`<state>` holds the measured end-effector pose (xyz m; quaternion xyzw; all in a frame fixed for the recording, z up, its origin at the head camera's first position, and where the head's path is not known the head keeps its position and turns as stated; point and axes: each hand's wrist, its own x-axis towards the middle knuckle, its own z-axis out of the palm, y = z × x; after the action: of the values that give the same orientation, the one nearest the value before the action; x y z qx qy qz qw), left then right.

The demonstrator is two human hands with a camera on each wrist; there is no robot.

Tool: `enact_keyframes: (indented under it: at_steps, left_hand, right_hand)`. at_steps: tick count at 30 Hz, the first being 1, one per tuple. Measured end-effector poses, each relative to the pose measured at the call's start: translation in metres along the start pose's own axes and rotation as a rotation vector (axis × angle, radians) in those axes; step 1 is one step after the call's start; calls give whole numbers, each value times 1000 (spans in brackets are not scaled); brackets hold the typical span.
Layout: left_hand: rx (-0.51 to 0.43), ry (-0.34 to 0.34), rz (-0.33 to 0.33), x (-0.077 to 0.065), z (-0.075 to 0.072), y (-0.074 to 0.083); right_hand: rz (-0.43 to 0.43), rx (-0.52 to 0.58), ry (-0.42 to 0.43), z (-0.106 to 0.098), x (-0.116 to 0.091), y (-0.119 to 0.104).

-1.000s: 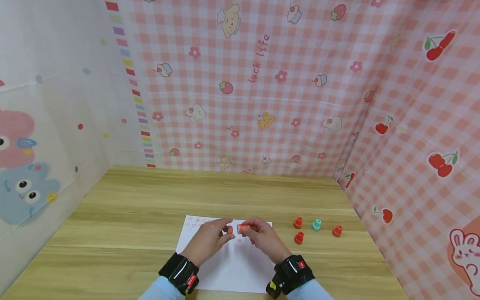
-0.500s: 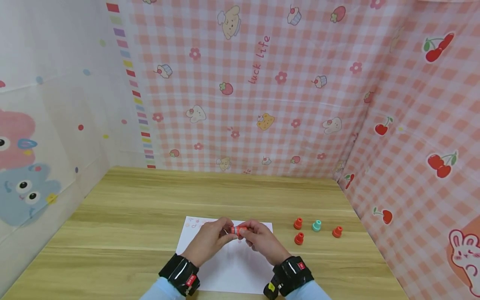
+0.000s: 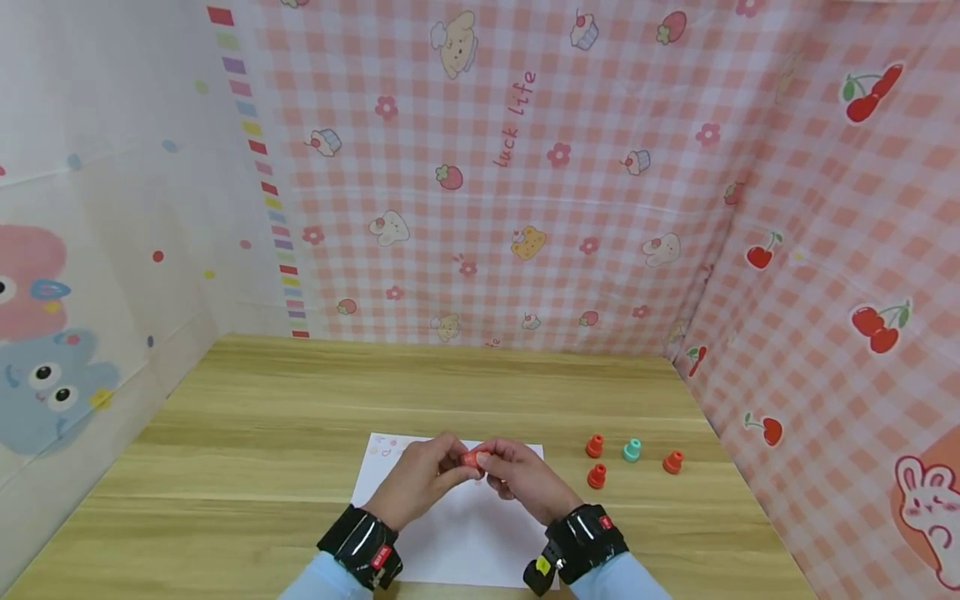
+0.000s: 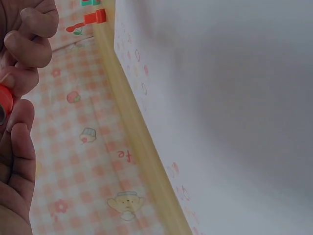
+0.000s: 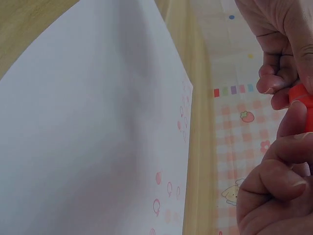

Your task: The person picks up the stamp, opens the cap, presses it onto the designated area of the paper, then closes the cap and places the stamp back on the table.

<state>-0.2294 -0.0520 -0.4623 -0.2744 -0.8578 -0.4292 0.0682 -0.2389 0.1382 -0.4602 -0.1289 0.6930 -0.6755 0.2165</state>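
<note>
Both hands meet over the far part of a white sheet of paper (image 3: 465, 542). My left hand (image 3: 415, 479) pinches one end of a small red stamp (image 3: 471, 459), the end where its cap is. The other end is between the thumb and fingers of my right hand (image 3: 527, 479). Fingers hide much of the stamp; a bit of its red side (image 5: 299, 93) shows in the right wrist view. Near the left edge of the left wrist view, a round red end (image 4: 5, 101) shows between the fingers. Small pink and red prints (image 5: 169, 188) mark the paper's far edge.
To the right of the paper, several stamps stand on the wooden table (image 3: 262, 400): a teal stamp (image 3: 632, 450) and red ones, among them a near red stamp (image 3: 596, 476) and a far-right red stamp (image 3: 672, 462). Patterned cloth (image 3: 480, 208) hangs behind and at both sides.
The cap in the left hand and the stamp in the right were apart a second ago. The right hand has moved left, bringing the two pieces together between the fingers.
</note>
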Motion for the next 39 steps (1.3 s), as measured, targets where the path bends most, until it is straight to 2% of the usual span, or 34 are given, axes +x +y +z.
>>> enact_keyframes:
  at_steps: [8,12,22,33,36,39]
  left_hand:
    - [34,-18,0,1,1,1]
    - [71,-16,-9,1,1,0]
    - [294,-2,-70,-2,-2,-3]
    - [613,18,-41,-6,-10,-7]
    - [691,12,-46,-7,-11,-8]
    - [741,-42,-114,-9,-12,-8]
  right_hand:
    - [-12,-39,21,-1,0,0]
    - [-2,-105,71,-2,-1,-1]
    - [13,-257,198,-23,-7,-17]
    - [-13,-434,368,-45,-15,-35]
    - [-20,-543,431,-53,-18,-38]
    - [-3,-710,497,-64,-22,-42]
